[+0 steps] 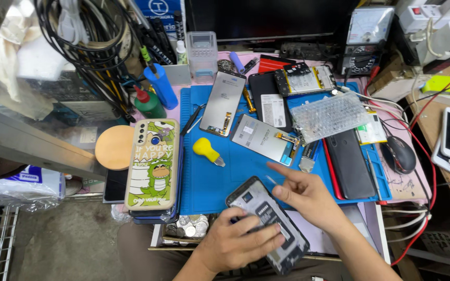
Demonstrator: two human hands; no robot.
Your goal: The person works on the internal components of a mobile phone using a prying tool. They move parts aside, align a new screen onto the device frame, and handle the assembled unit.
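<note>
Phone (266,224) with its back cover off lies slantwise at the near edge of the blue mat (204,182), my left hand (240,242) clamped over its lower half — thumb and fingers on the side rails. My right hand (303,195) hovers just above it, loose, holding nothing, forefinger out. It looks light, stiff and fragile — exposed board and thin glass — so I judge the edges the only safe grip.
</note>
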